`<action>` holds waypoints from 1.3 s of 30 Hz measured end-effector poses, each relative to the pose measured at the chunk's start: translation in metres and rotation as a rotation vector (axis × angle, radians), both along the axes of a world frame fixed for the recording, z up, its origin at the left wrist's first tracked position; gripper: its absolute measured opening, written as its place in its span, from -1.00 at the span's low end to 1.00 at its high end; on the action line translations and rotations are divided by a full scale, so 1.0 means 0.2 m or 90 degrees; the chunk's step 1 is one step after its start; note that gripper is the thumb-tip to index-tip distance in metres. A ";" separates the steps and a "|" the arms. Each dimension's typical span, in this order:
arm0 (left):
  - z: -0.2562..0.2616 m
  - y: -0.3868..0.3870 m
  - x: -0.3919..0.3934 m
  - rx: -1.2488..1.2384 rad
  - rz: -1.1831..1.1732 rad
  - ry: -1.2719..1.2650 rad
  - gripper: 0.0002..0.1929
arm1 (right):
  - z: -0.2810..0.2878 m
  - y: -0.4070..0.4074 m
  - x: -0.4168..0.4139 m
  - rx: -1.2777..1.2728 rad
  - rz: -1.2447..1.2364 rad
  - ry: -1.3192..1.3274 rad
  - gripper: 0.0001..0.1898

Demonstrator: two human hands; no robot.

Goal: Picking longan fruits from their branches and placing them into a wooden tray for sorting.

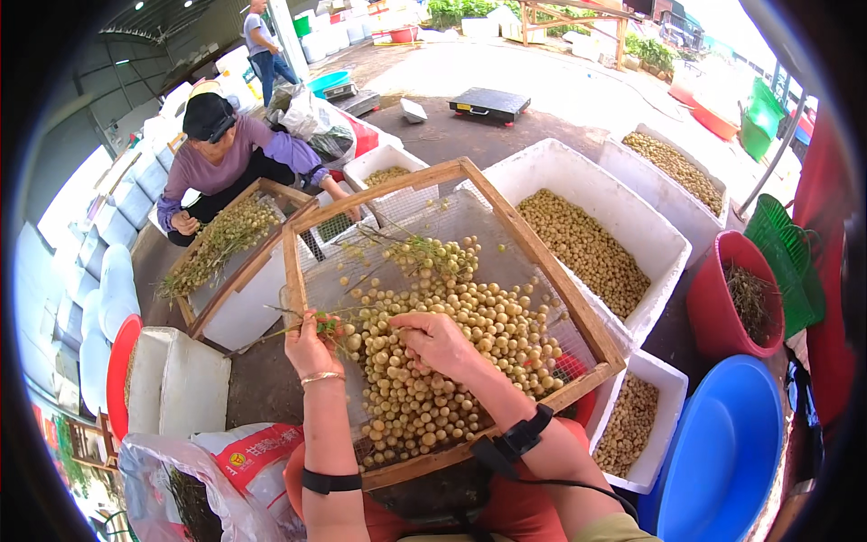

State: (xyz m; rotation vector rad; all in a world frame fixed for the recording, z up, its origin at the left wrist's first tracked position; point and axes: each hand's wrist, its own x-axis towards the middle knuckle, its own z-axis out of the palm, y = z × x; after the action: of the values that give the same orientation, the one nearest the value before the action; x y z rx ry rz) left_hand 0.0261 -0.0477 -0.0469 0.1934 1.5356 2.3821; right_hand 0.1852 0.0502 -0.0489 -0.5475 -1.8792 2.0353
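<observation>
A wooden-framed wire mesh screen lies tilted across my lap. Spread over it is a heap of small round yellow-brown fruits. My left hand, with a bracelet at the wrist, grips a thin fruit twig with a few green leaves by the screen's left edge. Over the middle of the heap is my right hand, its fingers bent down among the fruits near the twig's end. Whether those fingers pinch a fruit is hidden. Further up the mesh lies a stemmed bunch of greener fruits.
A co-worker squats at the left behind another screen with fruit bunches. Foam boxes of loose fruit stand at the right, beside a red bucket of twigs and a blue basin. At lower left sits a plastic sack.
</observation>
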 end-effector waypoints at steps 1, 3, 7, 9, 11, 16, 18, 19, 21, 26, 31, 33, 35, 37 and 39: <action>-0.02 -0.02 -0.04 -0.025 0.008 0.059 -0.91 | -0.01 0.04 0.03 0.027 -0.049 -0.017 -0.62; 0.04 -0.12 -0.04 -0.074 -0.026 0.102 -0.91 | 0.06 -0.03 -0.03 0.005 -0.051 0.052 -0.61; 0.01 -0.03 0.14 -0.110 -0.152 0.216 -0.92 | -0.01 -0.04 -0.07 -0.057 0.030 0.030 -0.71; 0.01 0.01 0.19 -0.118 -0.180 0.208 -0.92 | -0.06 -0.01 -0.05 -0.093 0.027 0.043 -0.76; 0.02 0.02 0.22 -0.128 -0.193 0.202 -0.92 | -0.07 -0.01 -0.02 -0.110 0.009 0.059 -0.80; 0.00 -0.01 0.15 -0.101 -0.176 0.179 -0.90 | 0.01 -0.04 -0.02 -0.133 0.023 0.064 -0.76; 0.01 -0.01 0.14 -0.105 -0.186 0.159 -0.89 | -0.05 -0.05 -0.05 -0.129 0.030 0.093 -0.74; 0.00 0.01 0.14 -0.114 -0.187 0.175 -0.88 | -0.08 -0.06 -0.07 -0.130 0.036 0.109 -0.73; -0.02 0.03 0.14 -0.133 -0.183 0.208 -0.88 | -0.11 -0.08 -0.09 -0.149 -0.002 0.142 -0.68; 0.01 0.02 0.17 -0.190 -0.177 0.253 -0.88 | -0.06 -0.10 -0.10 -0.159 -0.022 0.097 -0.63; -0.01 0.03 0.16 -0.075 -0.156 0.119 -0.88 | -0.10 -0.03 -0.10 -0.095 0.050 0.078 -0.45; -0.01 0.01 0.11 -0.056 -0.102 0.106 -0.87 | -0.06 -0.04 -0.08 -0.078 0.070 0.085 -0.38; 0.01 0.00 0.11 -0.053 -0.062 0.106 -0.86 | -0.04 -0.07 -0.09 -0.087 0.056 0.119 -0.33; -0.02 0.03 0.15 -0.017 -0.091 0.097 -0.84 | -0.06 -0.09 -0.12 -0.116 0.017 0.164 -0.39; -0.03 0.04 0.19 -0.003 -0.106 0.078 -0.82 | -0.07 -0.10 -0.14 -0.138 -0.030 0.168 -0.42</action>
State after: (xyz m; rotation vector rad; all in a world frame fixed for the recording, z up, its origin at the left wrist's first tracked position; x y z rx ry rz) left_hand 0.0647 -0.0388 -0.0533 0.4560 1.5128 2.2741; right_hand 0.1579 0.0301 -0.0633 -0.3498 -1.4948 2.1733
